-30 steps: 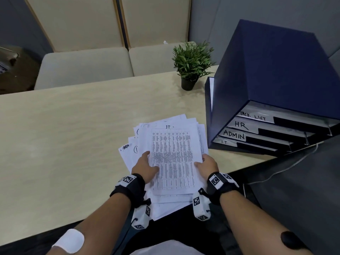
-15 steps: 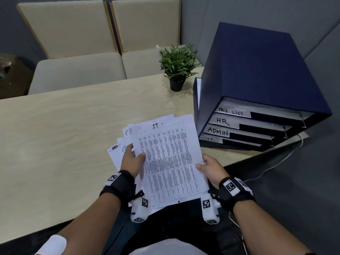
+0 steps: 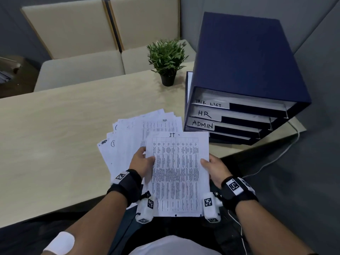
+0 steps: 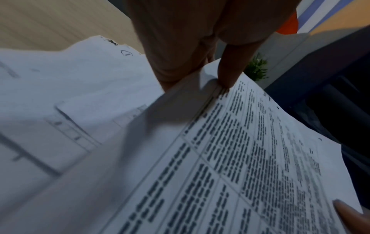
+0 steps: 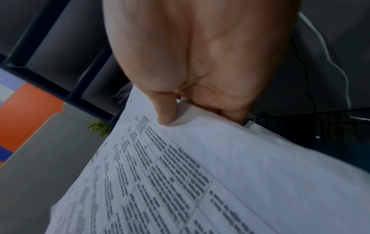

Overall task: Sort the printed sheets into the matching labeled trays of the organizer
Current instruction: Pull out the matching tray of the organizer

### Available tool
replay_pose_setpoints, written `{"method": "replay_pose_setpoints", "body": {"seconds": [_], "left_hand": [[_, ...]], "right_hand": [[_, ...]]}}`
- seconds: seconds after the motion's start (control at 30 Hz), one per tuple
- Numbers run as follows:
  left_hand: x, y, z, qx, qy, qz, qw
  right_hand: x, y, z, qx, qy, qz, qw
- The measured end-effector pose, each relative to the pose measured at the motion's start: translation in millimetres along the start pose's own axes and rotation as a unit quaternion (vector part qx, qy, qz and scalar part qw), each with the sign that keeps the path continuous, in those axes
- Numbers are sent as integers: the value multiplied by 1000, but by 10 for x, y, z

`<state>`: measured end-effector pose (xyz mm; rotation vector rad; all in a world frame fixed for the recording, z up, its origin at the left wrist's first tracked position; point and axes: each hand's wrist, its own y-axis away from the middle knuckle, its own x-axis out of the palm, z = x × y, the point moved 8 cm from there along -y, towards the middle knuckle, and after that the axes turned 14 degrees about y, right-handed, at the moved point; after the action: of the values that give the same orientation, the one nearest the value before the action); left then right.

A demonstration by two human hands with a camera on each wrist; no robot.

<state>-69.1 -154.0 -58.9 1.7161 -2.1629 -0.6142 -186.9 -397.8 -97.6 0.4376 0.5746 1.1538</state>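
1. Both hands hold one printed sheet [image 3: 177,173], handwritten "IT" at the top, lifted off the table [image 3: 55,144] near its front edge.
2. Left hand [image 3: 141,161] pinches the sheet's left edge: thumb on top, fingers curled under. Left wrist view confirms, thumb tip [image 4: 228,77] pressing the paper.
3. Right hand [image 3: 214,169] pinches the right edge the same way; thumb [image 5: 166,110] on top, other fingers under the sheet.
4. Rest of the sheets [image 3: 132,137] lie fanned on the table, under and behind the lifted one. One shows "HR" at the top.
5. Organizer [image 3: 244,70], dark blue, stands on the table just right of the fan, apart from the lifted sheet.
6. Tray labels visible top down: TASK LIST [image 3: 208,103], HR [image 3: 204,114], ADMIN [image 3: 202,124]. Bottom tray [image 3: 230,138] label is hidden behind the sheet's corner.
7. Small potted plant [image 3: 167,61] sits on the table behind the fan, just left of the organizer.
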Motion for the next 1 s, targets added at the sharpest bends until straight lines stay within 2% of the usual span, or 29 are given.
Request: {"method": "replay_pose_setpoints", "body": {"seconds": [0.17,0.4,0.53,0.7,0.87,1.0], "left_hand": [[448,8,58,-5,-36,12,999],[964,17,111,-8,-28,48,998],[1173,18,133,-5,-25,75,997],[1361,108,117,1,-58,109,992],[1360,27,-34,24,-34,41,998],[1364,-96,-140,28,7,16,999]], "right_hand": [[-450,29,-254,40,-28,-54,997],[-969,103,-433,69,-72,-81,992],[-1264,17,-390,57,-111,-101,987],[-1485,-135,-181,57,-108,-113,986],[-1439,-27,-47,31,-116,-70,990],[-1256,76,-308,67,-91,14,993]]}}
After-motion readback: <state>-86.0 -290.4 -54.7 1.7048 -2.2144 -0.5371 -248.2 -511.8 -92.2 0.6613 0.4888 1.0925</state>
